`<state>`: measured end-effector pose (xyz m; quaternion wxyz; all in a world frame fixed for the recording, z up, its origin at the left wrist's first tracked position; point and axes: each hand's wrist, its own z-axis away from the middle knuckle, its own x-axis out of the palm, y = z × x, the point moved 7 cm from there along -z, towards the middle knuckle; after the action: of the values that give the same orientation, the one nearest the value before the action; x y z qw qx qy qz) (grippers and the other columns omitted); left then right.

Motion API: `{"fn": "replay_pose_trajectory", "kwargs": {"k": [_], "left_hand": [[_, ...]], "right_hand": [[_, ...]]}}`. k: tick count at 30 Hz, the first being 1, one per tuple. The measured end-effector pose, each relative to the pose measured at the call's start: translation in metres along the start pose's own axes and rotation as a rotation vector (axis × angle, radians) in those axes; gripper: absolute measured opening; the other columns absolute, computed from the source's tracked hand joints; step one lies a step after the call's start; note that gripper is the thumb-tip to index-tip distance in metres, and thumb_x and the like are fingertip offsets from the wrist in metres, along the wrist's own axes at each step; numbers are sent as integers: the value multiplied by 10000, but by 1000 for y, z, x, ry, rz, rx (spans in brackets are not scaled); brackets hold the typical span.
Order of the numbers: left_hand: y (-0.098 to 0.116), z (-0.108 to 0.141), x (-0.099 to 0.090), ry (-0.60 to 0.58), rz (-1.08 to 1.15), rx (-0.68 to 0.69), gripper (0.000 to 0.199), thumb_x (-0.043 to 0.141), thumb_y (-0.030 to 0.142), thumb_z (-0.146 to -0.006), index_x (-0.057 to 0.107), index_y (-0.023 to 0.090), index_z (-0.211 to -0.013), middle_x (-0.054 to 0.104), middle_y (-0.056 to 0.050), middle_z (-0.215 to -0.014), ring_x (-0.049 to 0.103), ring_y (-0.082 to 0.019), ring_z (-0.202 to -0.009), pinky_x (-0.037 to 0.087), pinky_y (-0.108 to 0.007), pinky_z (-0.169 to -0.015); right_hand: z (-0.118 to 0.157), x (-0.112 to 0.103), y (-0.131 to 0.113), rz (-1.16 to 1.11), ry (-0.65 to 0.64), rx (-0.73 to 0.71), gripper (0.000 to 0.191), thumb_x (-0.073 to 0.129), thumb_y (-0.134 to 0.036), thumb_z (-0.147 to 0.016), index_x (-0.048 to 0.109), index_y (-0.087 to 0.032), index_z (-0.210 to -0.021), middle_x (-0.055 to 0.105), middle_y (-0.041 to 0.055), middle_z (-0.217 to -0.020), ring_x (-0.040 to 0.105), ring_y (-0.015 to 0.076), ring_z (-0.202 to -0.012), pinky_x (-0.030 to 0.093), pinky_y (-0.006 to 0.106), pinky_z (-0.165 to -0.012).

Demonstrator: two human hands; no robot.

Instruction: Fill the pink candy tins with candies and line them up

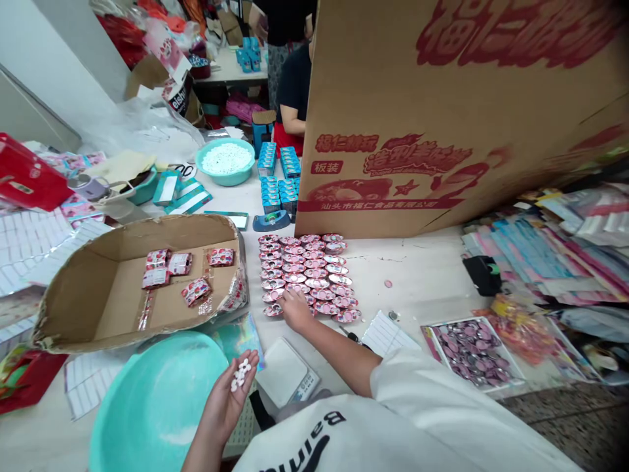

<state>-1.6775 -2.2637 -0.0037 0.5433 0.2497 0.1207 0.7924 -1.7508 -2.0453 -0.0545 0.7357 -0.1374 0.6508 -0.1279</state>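
Note:
White tablets (241,374) lie in the cupped palm of my left hand (230,393), which is turned up beside a large turquoise basin (157,400). My right hand (296,309) reaches to the near left part of the rows of pink oval packs (304,272). Its fingertips touch or hover just over a pack, and whether they hold anything is hidden. Under and between my arms sits a white scale (285,373).
A cardboard tray (113,282) with several red packets stands left. A tall carton (393,118) rises behind the packs. Further back are a bowl of white tablets (227,160), blue boxes (270,190) and other people. A box of pink round pieces (474,351) lies right.

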Motion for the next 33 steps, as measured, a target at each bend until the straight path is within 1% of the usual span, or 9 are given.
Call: {"fn": "replay_pose_trajectory", "kwargs": {"k": [6, 9, 11, 15, 17, 20, 23, 27, 33], "left_hand": [[-16, -12, -1, -20, -32, -46, 394, 501, 115, -955, 509, -21, -1324, 667, -262, -1198, 667, -289, -1110, 628, -298, -841], [-23, -18, -1, -23, -46, -68, 354, 529, 124, -946, 547, -22, -1269, 657, -266, -1216, 661, -293, -1122, 624, -303, -853], [-25, -21, -1, -22, -47, -87, 334, 545, 127, -939, 567, -13, -1241, 653, -262, -1228, 659, -295, -1125, 624, -301, -850], [-24, -27, 3, -37, -46, -122, 304, 579, 136, -923, 602, -5, -1192, 648, -259, -1241, 649, -308, -1139, 620, -307, -859], [-22, -31, 7, -67, -50, -128, 303, 603, 135, -910, 617, -4, -1178, 645, -256, -1250, 640, -312, -1154, 611, -315, -886], [-19, -39, 12, -117, -60, -135, 307, 633, 139, -893, 637, 1, -1167, 641, -248, -1262, 627, -313, -1178, 598, -324, -920], [-15, -45, 15, -130, -85, -156, 306, 645, 153, -890, 649, 7, -1159, 638, -241, -1272, 620, -310, -1190, 595, -320, -924], [-10, -47, 17, -111, -87, -155, 300, 630, 174, -904, 655, 18, -1159, 641, -234, -1272, 628, -301, -1179, 596, -312, -916], [-7, -41, 21, -106, -57, -165, 284, 624, 163, -902, 659, 1, -1133, 653, -247, -1242, 650, -306, -1141, 603, -310, -893]], "right_hand": [[12, 4, 7, -104, 63, 135, 366, 595, -200, -866, 608, -231, -1230, 606, 109, -1203, 502, 268, -1139, 342, 420, -975], [5, -16, 22, -263, 168, 85, 451, 679, -362, -849, 591, -273, -1282, 598, 94, -1240, 501, 269, -1168, 342, 434, -1024], [-14, -41, 43, -403, 251, 36, 423, 629, -383, -892, 591, -269, -1297, 608, 89, -1248, 514, 247, -1175, 364, 417, -1039], [-76, -89, 105, -548, 358, 12, 393, 479, -207, -950, 582, -239, -1328, 628, 85, -1281, 548, 205, -1182, 422, 364, -1024], [-104, -101, 129, -469, 345, 38, 432, 533, -174, -912, 581, -218, -1340, 622, 90, -1314, 548, 215, -1194, 416, 361, -1044], [-130, -97, 149, -288, 225, 73, 498, 628, -144, -843, 599, -228, -1333, 633, 71, -1324, 559, 231, -1162, 423, 357, -1037], [-137, -88, 156, -216, 158, 99, 492, 678, -160, -812, 635, -245, -1295, 673, 54, -1268, 570, 239, -1122, 443, 348, -1003], [-133, -89, 155, -192, 171, 126, 449, 673, -200, -832, 648, -251, -1277, 695, 49, -1230, 553, 249, -1138, 442, 354, -996], [-99, -95, 133, -212, 319, 125, 454, 604, -237, -887, 594, -236, -1341, 673, 75, -1256, 565, 242, -1158, 456, 367, -987]]}}
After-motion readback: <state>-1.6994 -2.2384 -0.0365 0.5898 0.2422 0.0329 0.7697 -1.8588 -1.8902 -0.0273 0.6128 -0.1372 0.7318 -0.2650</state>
